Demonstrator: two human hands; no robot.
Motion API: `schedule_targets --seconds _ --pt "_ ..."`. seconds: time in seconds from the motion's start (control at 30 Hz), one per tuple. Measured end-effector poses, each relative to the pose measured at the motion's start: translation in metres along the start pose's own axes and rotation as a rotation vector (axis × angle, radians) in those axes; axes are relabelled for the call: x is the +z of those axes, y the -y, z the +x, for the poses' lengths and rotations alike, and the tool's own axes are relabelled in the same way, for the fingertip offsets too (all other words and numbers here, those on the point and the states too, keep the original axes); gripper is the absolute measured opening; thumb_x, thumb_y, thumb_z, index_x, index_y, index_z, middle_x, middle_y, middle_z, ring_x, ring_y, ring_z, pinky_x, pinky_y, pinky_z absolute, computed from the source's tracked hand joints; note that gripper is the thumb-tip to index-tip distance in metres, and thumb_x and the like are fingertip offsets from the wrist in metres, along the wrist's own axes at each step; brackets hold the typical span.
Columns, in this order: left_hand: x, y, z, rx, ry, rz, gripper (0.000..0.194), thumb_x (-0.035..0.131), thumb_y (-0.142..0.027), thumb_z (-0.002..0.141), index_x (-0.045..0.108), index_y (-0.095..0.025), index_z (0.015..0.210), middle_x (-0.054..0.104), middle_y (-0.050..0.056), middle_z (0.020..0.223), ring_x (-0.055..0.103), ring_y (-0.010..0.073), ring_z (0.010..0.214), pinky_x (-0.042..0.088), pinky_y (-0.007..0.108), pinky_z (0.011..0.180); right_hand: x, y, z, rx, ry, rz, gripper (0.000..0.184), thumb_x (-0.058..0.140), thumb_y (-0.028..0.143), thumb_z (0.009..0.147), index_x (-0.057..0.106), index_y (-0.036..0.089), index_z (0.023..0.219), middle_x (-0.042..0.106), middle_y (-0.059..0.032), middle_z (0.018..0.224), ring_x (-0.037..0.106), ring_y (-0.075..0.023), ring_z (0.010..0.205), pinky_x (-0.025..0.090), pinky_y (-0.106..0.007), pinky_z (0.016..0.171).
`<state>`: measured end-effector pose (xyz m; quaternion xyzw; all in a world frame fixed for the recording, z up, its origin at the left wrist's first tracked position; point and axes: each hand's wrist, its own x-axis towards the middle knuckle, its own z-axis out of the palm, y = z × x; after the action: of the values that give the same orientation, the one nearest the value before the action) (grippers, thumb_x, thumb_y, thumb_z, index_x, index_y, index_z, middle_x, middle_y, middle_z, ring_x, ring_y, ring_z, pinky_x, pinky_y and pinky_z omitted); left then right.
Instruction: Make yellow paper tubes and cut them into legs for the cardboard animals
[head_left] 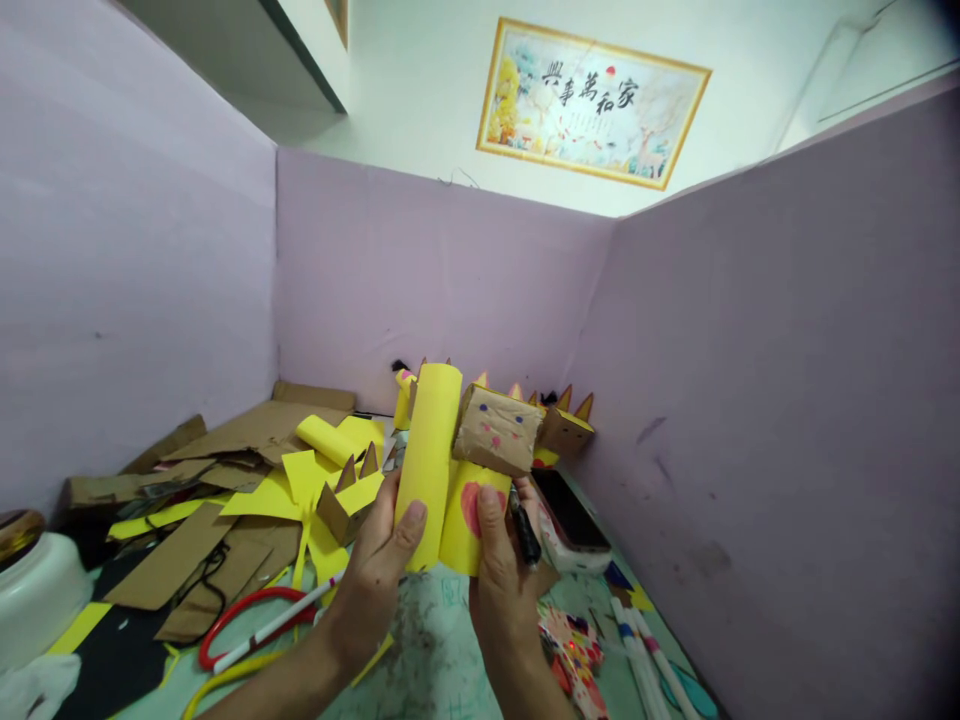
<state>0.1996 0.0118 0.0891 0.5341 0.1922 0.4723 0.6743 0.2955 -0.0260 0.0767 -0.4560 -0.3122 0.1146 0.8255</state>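
Note:
My left hand (380, 560) is closed round the lower part of a plain yellow paper tube (431, 455), which stands nearly upright. Beside it, my right hand (504, 565) grips the yellow paper body of a cardboard cat figure (499, 432). That figure has a brown cardboard head with a drawn face and a pink round patch on its body. A black pen (524, 530) also sits in the fingers of my right hand. Tube and figure are side by side, close together. Behind them, partly hidden, are more cardboard figures with pointed ears (568, 430).
Cardboard scraps (169, 560) and yellow paper pieces (277, 495) pile up on the left. Nearby lie red-handled scissors (217, 640) and a white marker (277, 622). A phone (571, 510) rests on a white pack at right, with several markers (645, 655) below. Purple panels (442, 270) enclose the table.

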Motion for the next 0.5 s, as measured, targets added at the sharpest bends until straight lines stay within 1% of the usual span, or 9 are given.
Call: schedule_targets --seconds 0.13,0.2,0.27,0.37,0.5 --pt "0.0003 -0.0014 -0.0005 -0.019 0.035 -0.034 0.063 0.054 -0.048 0.082 0.033 -0.030 0.139 0.051 0.003 0.135 0.045 0.0278 0.125 0.044 0.041 0.100 -0.0028 0.0023 -0.0001 -0.086 -0.027 -0.135 0.049 0.058 0.042 0.083 0.047 0.020 0.125 0.058 -0.0104 0.121 0.059 -0.0214 0.100 0.049 -0.033 0.082" --pt "0.0003 -0.0014 -0.0003 -0.024 0.043 -0.049 0.064 0.054 -0.048 0.082 0.033 -0.028 0.139 0.050 0.004 0.136 0.046 0.0286 0.124 0.045 0.041 0.099 -0.0038 0.0020 -0.0003 -0.069 -0.029 -0.151 0.050 0.058 0.043 0.083 0.047 0.019 0.125 0.057 -0.0110 0.123 0.057 -0.0223 0.104 0.048 -0.033 0.084" --pt "-0.0002 -0.0005 0.0001 -0.028 0.050 -0.030 0.067 0.055 -0.049 0.081 0.033 -0.025 0.139 0.050 0.006 0.136 0.045 0.0293 0.125 0.044 0.040 0.100 -0.0041 0.0008 -0.0007 -0.029 -0.027 -0.114 0.054 0.058 0.044 0.082 0.044 0.020 0.128 0.055 -0.0105 0.126 0.055 -0.0228 0.108 0.046 -0.035 0.088" --pt "-0.0009 0.0016 -0.0001 -0.017 0.007 -0.008 0.072 0.057 -0.051 0.078 0.033 -0.022 0.139 0.051 0.007 0.135 0.041 0.0295 0.128 0.041 0.039 0.103 -0.0032 -0.0011 -0.0019 0.017 -0.017 -0.044 0.061 0.058 0.044 0.082 0.038 0.020 0.134 0.053 -0.0105 0.129 0.054 -0.0232 0.110 0.045 -0.036 0.091" --pt "-0.0017 0.0045 -0.0006 0.011 -0.066 0.030 0.071 0.058 -0.053 0.077 0.040 -0.019 0.137 0.056 0.007 0.130 0.034 0.0308 0.132 0.035 0.039 0.108 -0.0011 0.0005 -0.0038 0.039 -0.001 0.024 0.065 0.058 0.044 0.081 0.034 0.020 0.137 0.055 -0.0108 0.127 0.055 -0.0246 0.111 0.046 -0.037 0.091"
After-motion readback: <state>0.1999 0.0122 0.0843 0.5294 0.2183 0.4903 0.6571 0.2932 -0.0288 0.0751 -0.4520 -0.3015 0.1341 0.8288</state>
